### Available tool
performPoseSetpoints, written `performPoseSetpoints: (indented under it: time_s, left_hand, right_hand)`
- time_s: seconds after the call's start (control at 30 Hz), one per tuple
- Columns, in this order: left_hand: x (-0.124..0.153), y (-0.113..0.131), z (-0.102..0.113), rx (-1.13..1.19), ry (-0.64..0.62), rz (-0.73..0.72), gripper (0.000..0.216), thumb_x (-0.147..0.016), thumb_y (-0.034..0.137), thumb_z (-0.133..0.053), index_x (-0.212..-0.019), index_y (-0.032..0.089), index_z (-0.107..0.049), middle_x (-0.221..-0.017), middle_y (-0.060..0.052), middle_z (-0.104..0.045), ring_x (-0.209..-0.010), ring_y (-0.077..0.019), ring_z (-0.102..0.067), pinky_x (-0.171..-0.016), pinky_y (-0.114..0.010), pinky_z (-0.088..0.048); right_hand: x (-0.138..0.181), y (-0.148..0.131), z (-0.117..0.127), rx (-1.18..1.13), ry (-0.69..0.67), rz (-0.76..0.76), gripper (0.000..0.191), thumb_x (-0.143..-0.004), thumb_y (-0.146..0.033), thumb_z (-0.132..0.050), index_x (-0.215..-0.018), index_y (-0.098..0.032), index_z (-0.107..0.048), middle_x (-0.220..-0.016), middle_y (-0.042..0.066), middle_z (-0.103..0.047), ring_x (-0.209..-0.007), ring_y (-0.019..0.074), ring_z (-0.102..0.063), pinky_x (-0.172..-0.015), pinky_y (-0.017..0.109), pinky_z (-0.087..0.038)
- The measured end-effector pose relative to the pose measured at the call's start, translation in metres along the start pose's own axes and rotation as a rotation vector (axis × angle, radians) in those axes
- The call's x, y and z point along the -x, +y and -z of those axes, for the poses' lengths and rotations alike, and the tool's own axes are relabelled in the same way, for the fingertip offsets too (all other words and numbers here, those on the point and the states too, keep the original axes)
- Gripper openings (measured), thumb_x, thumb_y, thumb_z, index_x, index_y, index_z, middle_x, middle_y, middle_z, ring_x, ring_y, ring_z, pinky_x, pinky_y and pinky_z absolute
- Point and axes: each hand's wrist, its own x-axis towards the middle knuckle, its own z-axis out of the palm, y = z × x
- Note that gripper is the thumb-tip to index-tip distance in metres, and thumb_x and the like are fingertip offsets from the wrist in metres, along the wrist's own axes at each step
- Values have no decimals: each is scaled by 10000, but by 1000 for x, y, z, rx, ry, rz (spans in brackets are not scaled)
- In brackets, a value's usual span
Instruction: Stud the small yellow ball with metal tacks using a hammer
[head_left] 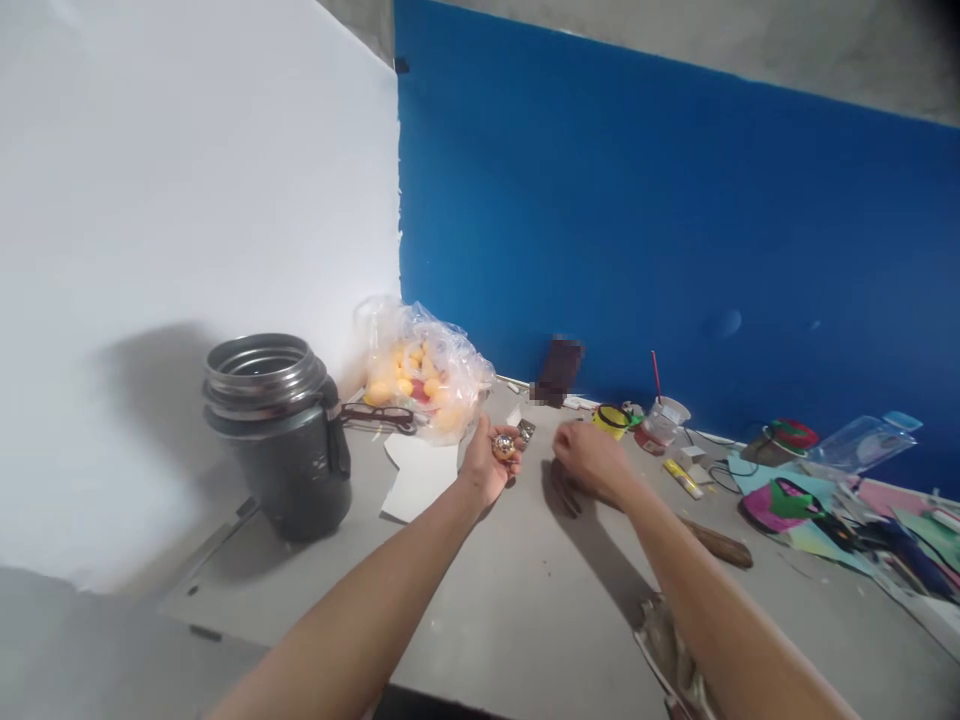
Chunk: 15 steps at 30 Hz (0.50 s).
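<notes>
My left hand (pixel 487 465) is turned palm up a little above the grey table, its fingers curled round a small shiny gold-and-silver ball (pixel 504 447). Just beyond those fingers is a small dark, glittery piece (pixel 526 430). To the right, my right hand (pixel 591 455) is closed with its fingertips bent down; whatever they grip, if anything, is hidden. Its shadow falls on the table below. A brown wooden stick-like piece (pixel 716 543) lies partly behind my right forearm. White paper (pixel 424 475) rests flat to the left of my left hand.
A dark wide-mouthed flask (pixel 281 450) stands at left, near glasses (pixel 379 414) and a clear bag of yellow balls (pixel 427 375). Along the blue wall are a yellow cup (pixel 611 420), a plastic cup (pixel 661 425) and a clear bottle (pixel 862 445). Coloured craft scraps (pixel 832 510) crowd the right.
</notes>
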Motion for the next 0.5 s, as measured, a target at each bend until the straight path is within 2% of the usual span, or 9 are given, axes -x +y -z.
performPoseSetpoints:
  time_s: [0.1, 0.13, 0.2, 0.3, 0.37, 0.5]
  left_hand:
    - [1, -3, -1, -61, -11, 13, 582, -945, 684, -439, -748, 156, -585, -647, -36, -601, -428, -97, -471, -425, -205, -292]
    - [1, -4, -1, -89, -13, 3, 579, -942, 681, -451, -746, 154, -590, -646, -32, -597, -420, -90, -462, -414, -198, -275]
    - [1, -7, -1, -147, -20, -26, 575, -925, 684, -486, -748, 149, -603, -649, -30, -596, -406, -79, -445, -396, -189, -243]
    - [3, -10, -1, -237, -57, -71, 565, -878, 691, -560, -754, 143, -621, -656, -34, -600, -385, -63, -418, -379, -182, -203]
    - [5, -11, -1, -313, -92, -104, 531, -848, 663, -620, -759, 139, -628, -666, -35, -604, -381, -56, -413, -374, -179, -192]
    - [9, -16, -2, -393, -119, -157, 418, -817, 566, -695, -795, 156, -616, -683, -23, -603, -393, -56, -424, -380, -179, -228]
  right_hand:
    - [31, 35, -14, -92, -48, 91, 233, -830, -163, -543, -977, -191, -721, -1027, 91, -718, -949, 217, -653, -723, 274, -384]
    - [37, 44, -20, -123, -40, 147, 275, -811, -173, -578, -1053, -186, -707, -1073, 93, -701, -1011, 227, -635, -768, 275, -393]
    - [43, 56, -36, -142, 16, 132, 330, -834, -211, -604, -1155, -170, -673, -1122, 106, -674, -1083, 248, -602, -846, 296, -398]
    - [43, 60, -55, -120, 70, 48, 252, -912, -284, -589, -1116, -166, -675, -1099, 113, -659, -1068, 262, -590, -860, 321, -397]
    - [42, 59, -62, -74, 91, 46, 208, -948, -320, -576, -1058, -178, -682, -1072, 108, -657, -1051, 268, -595, -833, 327, -397]
    - [45, 56, -57, -6, 139, 64, 197, -1003, -290, -508, -1040, -197, -677, -1045, 108, -676, -999, 259, -639, -739, 315, -387]
